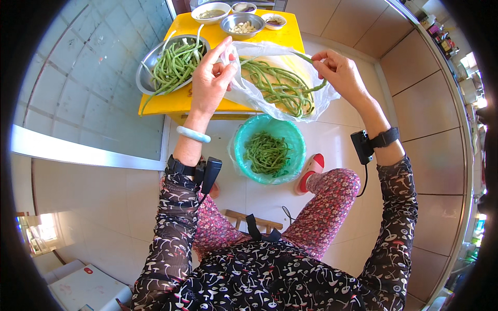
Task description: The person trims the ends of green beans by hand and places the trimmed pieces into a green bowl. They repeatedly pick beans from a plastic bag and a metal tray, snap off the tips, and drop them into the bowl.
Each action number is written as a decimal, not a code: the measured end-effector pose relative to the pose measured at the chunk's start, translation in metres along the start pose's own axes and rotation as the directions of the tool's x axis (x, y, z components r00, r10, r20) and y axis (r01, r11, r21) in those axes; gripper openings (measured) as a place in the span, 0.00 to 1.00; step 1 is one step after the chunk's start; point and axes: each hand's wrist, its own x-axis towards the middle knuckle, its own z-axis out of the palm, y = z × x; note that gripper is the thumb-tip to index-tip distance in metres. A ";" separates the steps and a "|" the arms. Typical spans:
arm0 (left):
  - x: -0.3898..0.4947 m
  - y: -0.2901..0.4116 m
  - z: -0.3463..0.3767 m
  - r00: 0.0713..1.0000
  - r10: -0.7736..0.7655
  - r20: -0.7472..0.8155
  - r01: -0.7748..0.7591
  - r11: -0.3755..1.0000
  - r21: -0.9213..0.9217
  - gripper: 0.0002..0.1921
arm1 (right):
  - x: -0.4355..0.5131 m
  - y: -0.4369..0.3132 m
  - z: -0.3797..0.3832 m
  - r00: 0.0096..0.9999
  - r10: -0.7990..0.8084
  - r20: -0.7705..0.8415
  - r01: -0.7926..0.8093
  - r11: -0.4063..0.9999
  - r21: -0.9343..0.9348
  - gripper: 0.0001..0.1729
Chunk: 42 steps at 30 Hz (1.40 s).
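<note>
My left hand (212,74) pinches the left edge of a clear plastic bag (253,102), its index finger stretched out. Long green beans (278,81) lie in a loose tangle inside the bag's opening, which spreads over the table's front right corner. Above the bag's right side, my right hand (339,73) grips one long bean (302,56) between thumb and fingers. Left of my left hand, an oval steel basin (143,81) holds a heap of green beans (176,64), with a few pale ones among them. One bean hangs over the basin's front rim.
Below the table's front edge stands a green bin (298,151), plastic-lined, with bean scraps (266,153) inside. On the yellow table (288,31), a steel bowl (235,20) holds peeled garlic cloves, among several smaller bowls. A glass panel (97,77) rises at left; cabinets (428,155) line the right.
</note>
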 end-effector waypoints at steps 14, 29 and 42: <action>0.000 -0.027 -0.010 1.000 -0.009 0.011 0.000 0.772 0.636 0.30 | 0.013 -0.027 -0.036 0.937 -0.063 -0.342 0.140 0.969 0.205 0.14; -0.014 -0.014 0.053 0.908 0.349 0.230 -0.416 0.809 0.416 0.23 | 0.003 -0.076 -0.044 0.940 -0.067 -0.334 0.178 0.932 0.315 0.14; 0.008 -0.025 0.054 0.998 0.065 -0.024 -0.069 0.944 -0.323 0.12 | -0.048 -0.106 -0.012 0.952 -0.045 -0.304 0.209 0.819 0.534 0.16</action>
